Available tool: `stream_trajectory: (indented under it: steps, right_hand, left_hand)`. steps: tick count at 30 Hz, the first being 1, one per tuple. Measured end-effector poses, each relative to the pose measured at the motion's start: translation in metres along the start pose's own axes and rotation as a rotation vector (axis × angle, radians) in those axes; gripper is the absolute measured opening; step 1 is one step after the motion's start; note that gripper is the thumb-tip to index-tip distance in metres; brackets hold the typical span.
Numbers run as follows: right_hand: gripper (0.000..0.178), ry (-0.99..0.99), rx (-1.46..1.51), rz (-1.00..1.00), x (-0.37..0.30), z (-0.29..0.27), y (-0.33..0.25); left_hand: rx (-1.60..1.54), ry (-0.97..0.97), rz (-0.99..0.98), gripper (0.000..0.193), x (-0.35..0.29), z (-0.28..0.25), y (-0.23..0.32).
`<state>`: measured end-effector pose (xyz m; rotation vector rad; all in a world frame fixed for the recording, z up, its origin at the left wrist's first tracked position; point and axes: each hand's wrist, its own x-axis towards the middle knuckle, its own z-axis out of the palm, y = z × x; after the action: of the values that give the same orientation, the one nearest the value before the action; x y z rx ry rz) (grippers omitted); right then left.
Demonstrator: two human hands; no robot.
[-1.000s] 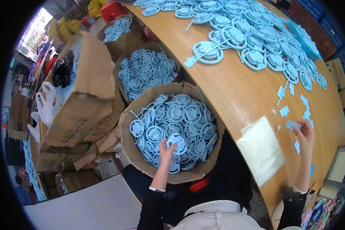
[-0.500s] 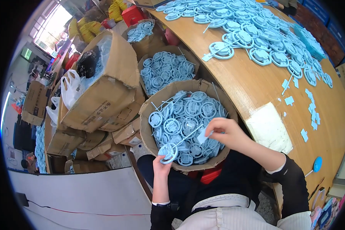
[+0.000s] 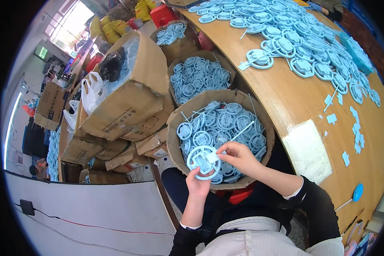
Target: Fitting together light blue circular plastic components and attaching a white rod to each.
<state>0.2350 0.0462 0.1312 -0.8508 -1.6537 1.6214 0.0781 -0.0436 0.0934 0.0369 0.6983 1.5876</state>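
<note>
My left hand [image 3: 198, 184] holds a light blue round plastic frame [image 3: 194, 162] by its lower edge, the thumb on its rim. The frame has a ring outside and a boxy centre, and it is tilted up over the open carton. My right hand [image 3: 238, 157] is closed in a pinch at the frame's right edge, on a small pale blue tab [image 3: 214, 159] partly hidden by the fingers. A thin light blue stick [image 3: 243, 130] shows just beyond that hand; whether it joins the tab is hidden. Below both hands, the round-edged carton [image 3: 173, 138] is full of similar frames [image 3: 233, 120].
On my right, the curved wooden table [image 3: 264, 96] bears a big heap of blue frames [image 3: 305, 45], loose tabs [image 3: 356, 128], a white pad [image 3: 308, 151] and a blue disc on a stick [image 3: 357, 192]. Cartons [image 3: 132, 104] stand at left. A co-worker's gloved hand [image 3: 315, 6] shows far right.
My left hand has raised the round frame and turned its face up. My right hand has come down and left to the frame's edge. The whole view has shifted slightly.
</note>
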Motion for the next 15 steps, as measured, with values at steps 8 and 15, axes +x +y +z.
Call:
stream_trajectory:
  steps: [8,15]
  right_hand:
    - [0.026,0.033,0.475,0.084,-0.003,-0.001,-0.008]
    - [0.019,0.146,0.422,0.036,-0.001,-0.007,-0.003]
  left_hand:
    - [0.269,-0.109,0.226,0.053,0.005,0.042,-0.022]
    - [0.425,-0.106,0.373,0.086,0.004,0.05,-0.023]
